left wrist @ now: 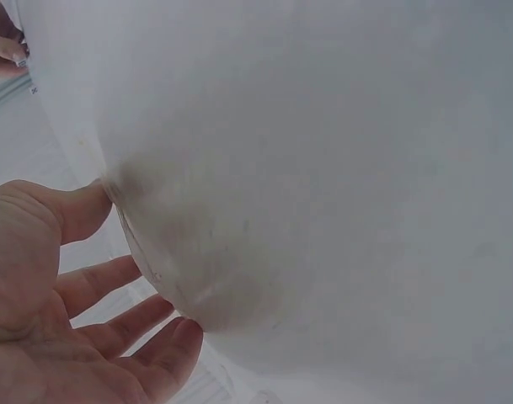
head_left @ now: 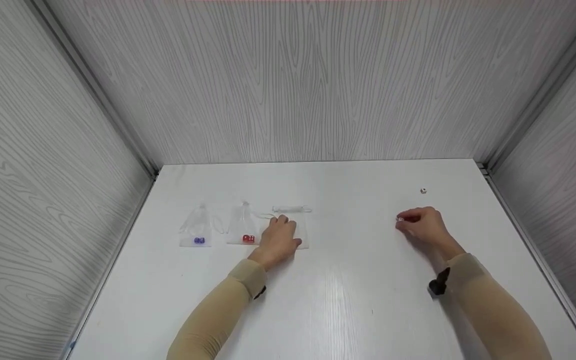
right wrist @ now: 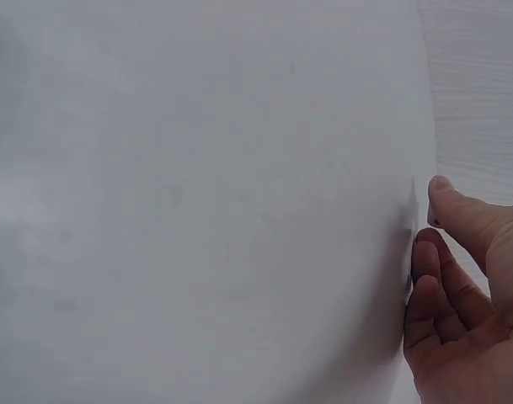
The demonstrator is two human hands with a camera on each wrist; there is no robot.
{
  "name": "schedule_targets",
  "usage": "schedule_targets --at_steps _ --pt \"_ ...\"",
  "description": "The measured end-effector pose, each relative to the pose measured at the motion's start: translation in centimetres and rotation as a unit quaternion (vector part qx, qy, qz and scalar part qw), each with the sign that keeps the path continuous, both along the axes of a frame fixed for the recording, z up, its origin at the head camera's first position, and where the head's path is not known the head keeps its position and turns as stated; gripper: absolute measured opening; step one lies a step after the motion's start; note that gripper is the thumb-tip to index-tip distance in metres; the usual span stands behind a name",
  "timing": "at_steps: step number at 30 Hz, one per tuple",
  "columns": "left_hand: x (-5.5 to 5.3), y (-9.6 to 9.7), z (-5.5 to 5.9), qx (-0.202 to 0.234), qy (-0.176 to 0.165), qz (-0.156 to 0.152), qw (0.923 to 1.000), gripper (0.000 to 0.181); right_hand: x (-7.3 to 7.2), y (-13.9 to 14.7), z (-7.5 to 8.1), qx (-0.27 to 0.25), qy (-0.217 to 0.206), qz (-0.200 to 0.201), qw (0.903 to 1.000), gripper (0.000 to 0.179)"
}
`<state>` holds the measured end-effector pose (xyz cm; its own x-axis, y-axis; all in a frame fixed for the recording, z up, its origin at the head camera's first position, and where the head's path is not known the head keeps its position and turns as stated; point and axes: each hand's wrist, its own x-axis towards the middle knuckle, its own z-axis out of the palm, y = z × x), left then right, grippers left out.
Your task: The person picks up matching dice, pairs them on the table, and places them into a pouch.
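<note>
Grey wood-grain panels [head_left: 298,85] close off the back and both sides of my head view, and a white table [head_left: 358,315] fills the lower middle. From my remote station I watch the right hand [head_left: 425,227], right of centre, pinch a small white die [head_left: 400,219] between thumb and forefinger. A second white die [head_left: 423,190] lies just above that hand, apart from it.

Near the centre, I see the left hand [head_left: 279,240] resting on a clear bag [head_left: 302,227] laid flat; its fingers are spread, the thumb set well away from them, and the left wrist view shows the same wide gap. Whether those fingertips grip the bag, I cannot tell.

Left of that hand, I have two more sheer bags in a row: one [head_left: 242,220] with red dice [head_left: 248,239] at its bottom, then another [head_left: 198,221], farther left, with blue dice [head_left: 199,240]. Tan sleeves [head_left: 218,310] reach in from the bottom edge.
</note>
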<state>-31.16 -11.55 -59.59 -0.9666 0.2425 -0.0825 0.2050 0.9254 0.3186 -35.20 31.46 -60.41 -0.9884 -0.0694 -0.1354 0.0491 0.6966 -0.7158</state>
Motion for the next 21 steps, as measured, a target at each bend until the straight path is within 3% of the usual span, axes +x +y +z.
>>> schedule_targets --at_steps 4,13,21 --pt "0.0 0.1 0.0 -0.006 -0.002 0.001 1.0000 0.044 0.5 -1.4 0.2 -0.001 0.000 0.008 1.0000 0.033" --pt "-0.1 0.2 -0.1 -0.002 -0.012 0.007 0.9999 0.045 1.8 -6.6 1.0 -0.017 0.048 0.073 0.9960 0.026" --pt "0.2 0.0 0.1 0.004 0.011 -0.004 0.9999 0.035 3.3 -11.2 1.0 -0.025 0.082 0.139 0.9865 0.017"
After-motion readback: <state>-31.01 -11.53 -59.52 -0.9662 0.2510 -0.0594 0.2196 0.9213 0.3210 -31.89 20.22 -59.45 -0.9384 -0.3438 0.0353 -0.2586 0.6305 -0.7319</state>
